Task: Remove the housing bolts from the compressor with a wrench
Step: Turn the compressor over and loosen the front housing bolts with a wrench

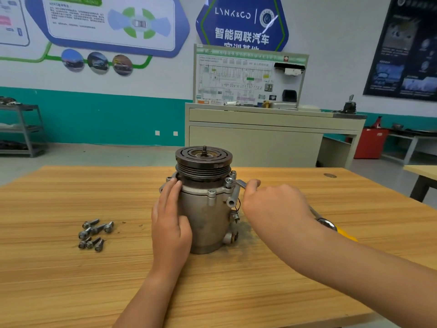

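Note:
A grey metal compressor (208, 216) stands upright on the wooden table (71, 280), its dark pulley (203, 162) on top. My left hand (170, 218) lies flat against its left side, fingers straight up to the flange. My right hand (272, 204) grips a silver wrench (240, 184), whose head sits on a housing bolt (228, 181) at the flange's right side. The wrench's other end (326, 223) sticks out behind my wrist. Several removed bolts (94, 233) lie loose on the table to the left.
A yellow-handled item (346, 235) lies on the table behind my right forearm. Beyond the table stands a beige training bench (260, 138) with a wiring panel. A grey shelf (21, 129) is at far left, a red bin (371, 143) at right.

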